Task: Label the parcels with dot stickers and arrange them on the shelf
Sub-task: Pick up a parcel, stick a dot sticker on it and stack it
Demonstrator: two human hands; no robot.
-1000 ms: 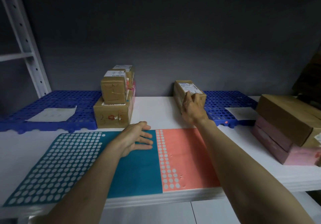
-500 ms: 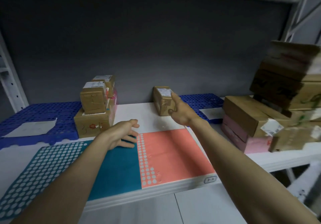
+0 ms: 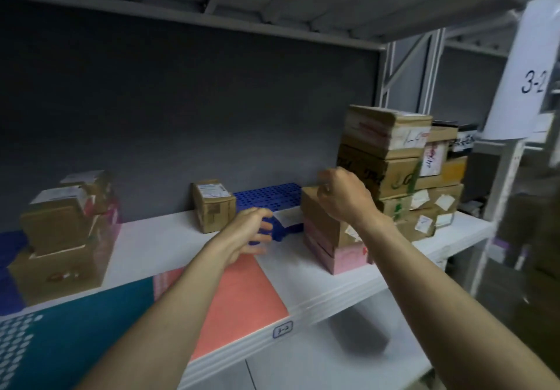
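A small brown parcel [image 3: 213, 205] with a white label stands on the white shelf [image 3: 318, 286] by the back wall. My left hand [image 3: 248, 233] hovers just right of it with fingers spread and relaxed, holding nothing. My right hand [image 3: 345, 197] is raised over a flat brown box [image 3: 319, 218] that lies on pink boxes [image 3: 342, 261]; its fingers are curled and nothing shows in them. A teal dot sticker sheet [image 3: 91, 329] and a salmon dot sticker sheet [image 3: 242, 295] lie flat at the shelf's front edge.
Stacked brown parcels [image 3: 60, 238] stand at the left. A taller pile of taped boxes [image 3: 388, 159] fills the right end. A blue perforated mat [image 3: 266, 197] with a paper slip lies at the back. A shelf post [image 3: 497, 208] and a "3-2" sign [image 3: 527, 80] stand at the right.
The view swung right and up. My right hand left the small parcel and moved right over the brown box. My left hand lifted off the teal sheet and moved right.
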